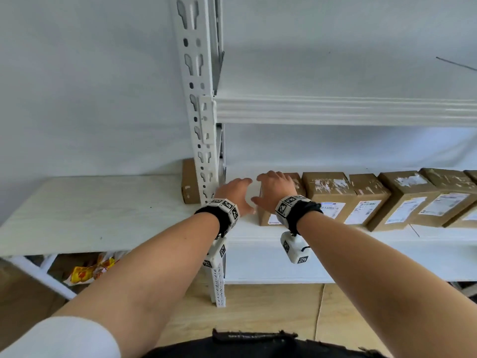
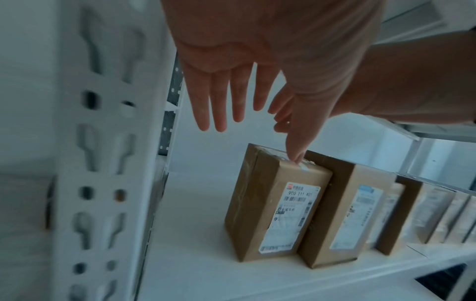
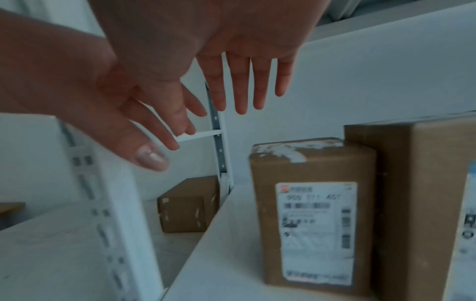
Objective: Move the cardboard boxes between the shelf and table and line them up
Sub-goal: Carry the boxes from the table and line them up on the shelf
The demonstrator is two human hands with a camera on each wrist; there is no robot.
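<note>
Cardboard boxes: we count a row (image 1: pixel 361 200) of brown parcels standing upright side by side on the white shelf board (image 1: pixel 245 226), each with a printed shipping label on the face toward us.
Leftmost box: the narrow parcel (image 3: pixel 311 213) at the left end of the row touches its taller neighbour (image 2: pixel 342 215); torn white tape marks its top, and its label reads 900 111 401.
Lone box: one more brown box (image 1: pixel 190 182) sits on the pale wood desk (image 1: pixel 90 213), against the far side of the shelf post, well apart from the row.
Right hand: our right hand (image 1: pixel 276 189) is over the top of the leftmost box. Its fingers (image 3: pixel 242 87) are straight and lightly spread, holding nothing; whether they touch the box we cannot tell.
Left hand: our left hand (image 1: pixel 236 193) hangs above the bare shelf board just left of that box, between it and the post. Its fingers (image 2: pixel 219 97) are straight, slightly parted, gripping nothing.
Shelf post: a white perforated metal upright (image 1: pixel 200 112) stands between desk and shelf.
Upper shelf: a white ribbed beam (image 1: pixel 335 111) crosses above the row.
Under the desk: a yellow and orange bag (image 1: pixel 93 270) lies on the floor.
Wrists: black bands with white marker blocks (image 1: pixel 290 205) wrap both.
</note>
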